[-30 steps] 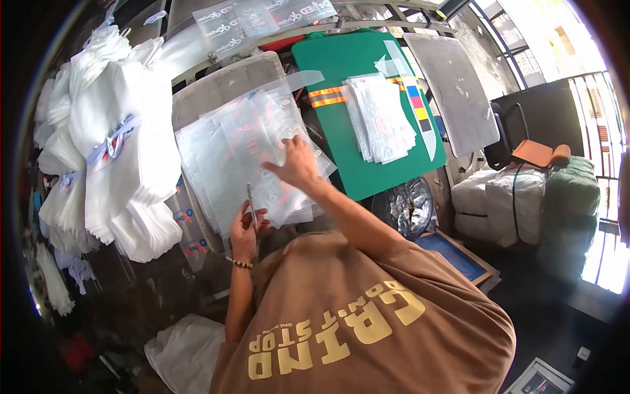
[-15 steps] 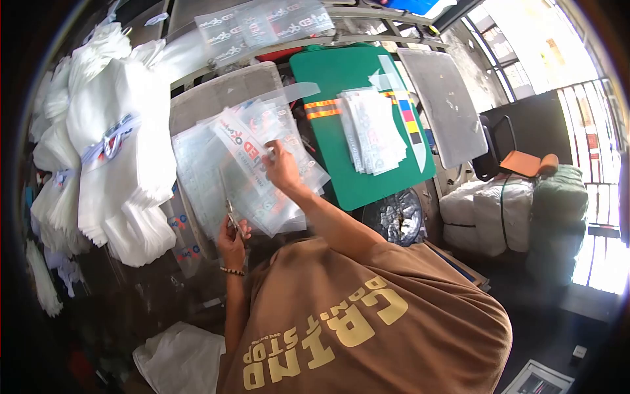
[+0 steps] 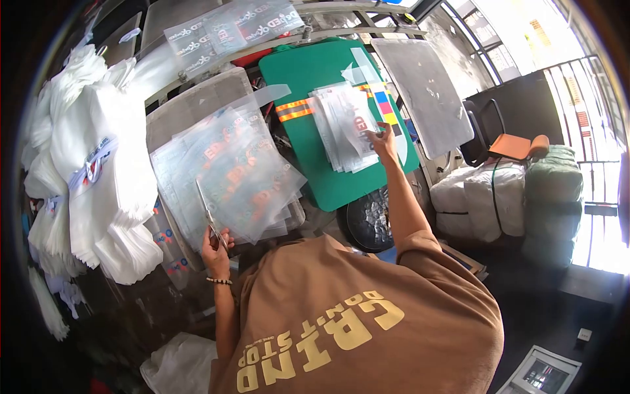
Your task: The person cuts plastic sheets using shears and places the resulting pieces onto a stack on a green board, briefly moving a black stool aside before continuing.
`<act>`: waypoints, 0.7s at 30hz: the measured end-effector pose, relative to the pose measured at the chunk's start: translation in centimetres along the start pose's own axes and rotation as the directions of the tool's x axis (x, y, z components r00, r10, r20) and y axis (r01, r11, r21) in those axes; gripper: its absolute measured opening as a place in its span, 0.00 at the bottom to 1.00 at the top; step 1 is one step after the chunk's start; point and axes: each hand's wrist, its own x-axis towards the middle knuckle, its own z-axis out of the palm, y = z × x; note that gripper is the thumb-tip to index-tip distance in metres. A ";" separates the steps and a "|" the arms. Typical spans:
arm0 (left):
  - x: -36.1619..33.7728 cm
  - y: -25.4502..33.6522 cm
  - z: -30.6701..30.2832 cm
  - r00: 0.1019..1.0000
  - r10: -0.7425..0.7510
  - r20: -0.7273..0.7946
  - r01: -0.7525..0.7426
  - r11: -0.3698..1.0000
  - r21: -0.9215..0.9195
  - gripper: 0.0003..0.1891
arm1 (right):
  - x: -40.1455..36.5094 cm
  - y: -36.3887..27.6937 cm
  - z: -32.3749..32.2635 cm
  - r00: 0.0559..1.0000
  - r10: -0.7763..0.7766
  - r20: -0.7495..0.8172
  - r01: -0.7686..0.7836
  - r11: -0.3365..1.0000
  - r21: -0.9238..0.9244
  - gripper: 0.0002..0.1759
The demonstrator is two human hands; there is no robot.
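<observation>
My left hand (image 3: 216, 253) is closed around the handles of a pair of scissors (image 3: 208, 213), its blades pointing away over a pile of printed clear plastic sheets (image 3: 230, 174). The sheets lie loosely fanned on a grey board, with red and pale lettering showing through. My right hand (image 3: 385, 141) pinches the right edge of a printed plastic strip (image 3: 359, 125). That strip lies over a stack of cut strips (image 3: 328, 125) on the green board (image 3: 295, 72). The strip's far end merges with the stack.
Bundles of white plastic bags (image 3: 111, 171) hang at the left. More printed sheets (image 3: 233, 33) lie at the back. A round black tub (image 3: 357, 230) holds clear scraps below the green board. Wrapped bales (image 3: 485, 200) and a chair (image 3: 485, 134) stand at the right.
My right hand has moved right from the sheet pile to the stack on the green board, carrying a printed strip. My left hand still holds the scissors near the sheets.
</observation>
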 end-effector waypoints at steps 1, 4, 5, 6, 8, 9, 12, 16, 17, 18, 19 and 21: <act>0.2 0.0 0.0 1.000 -0.003 0.004 0.003 1.000 0.014 0.30 | 0.1 0.1 0.5 0.999 0.043 0.008 -0.043 0.995 0.088 0.37; 0.5 0.0 0.3 1.000 0.013 0.002 -0.013 0.999 0.034 0.29 | -0.1 0.8 1.0 1.000 -0.019 -0.015 0.017 0.992 -0.126 0.42; 0.5 0.0 0.4 1.000 0.021 -0.013 -0.021 0.998 0.062 0.28 | -0.2 1.0 1.0 1.000 0.006 0.004 -0.005 0.995 -0.104 0.41; 0.4 0.1 0.6 1.000 0.020 -0.005 -0.020 0.998 0.063 0.28 | -0.3 0.9 0.9 0.999 0.033 -0.005 -0.033 0.996 -0.077 0.41; 0.4 0.2 0.6 1.000 0.022 -0.014 -0.021 0.998 0.056 0.28 | -0.6 0.5 0.6 0.999 0.006 -0.052 -0.012 0.992 -0.126 0.40; 0.3 0.1 0.6 1.000 0.022 -0.012 -0.021 0.998 0.058 0.28 | -0.6 0.5 0.3 0.999 0.008 -0.053 -0.015 0.992 -0.125 0.40; 0.3 0.0 0.7 0.999 0.016 -0.029 -0.014 0.999 0.045 0.28 | -0.8 0.0 -0.6 0.999 -0.035 -0.030 0.033 0.998 -0.048 0.38; 0.5 -0.3 1.0 0.999 0.024 -0.039 -0.023 0.999 0.031 0.29 | -0.9 0.5 -1.5 0.984 -0.032 0.176 -0.023 0.953 0.302 0.41; 0.5 -0.5 0.8 0.998 0.041 -0.041 -0.039 0.998 0.041 0.29 | -0.6 1.1 -1.4 0.986 -0.058 0.155 0.022 0.973 0.229 0.40; 0.4 -0.4 0.5 0.998 0.040 -0.052 -0.038 0.998 0.053 0.29 | -0.4 1.7 -1.0 0.986 -0.085 0.144 0.062 0.986 0.157 0.40; 0.4 -0.1 0.7 0.998 0.028 -0.052 -0.023 0.996 0.084 0.29 | -0.6 0.8 -0.8 0.990 -0.076 0.122 0.080 0.996 -0.031 0.42; 0.4 0.4 0.8 0.998 0.032 -0.055 -0.024 0.990 0.139 0.29 | -2.6 -0.4 -0.3 0.938 -0.329 -0.112 0.251 0.863 -0.438 0.40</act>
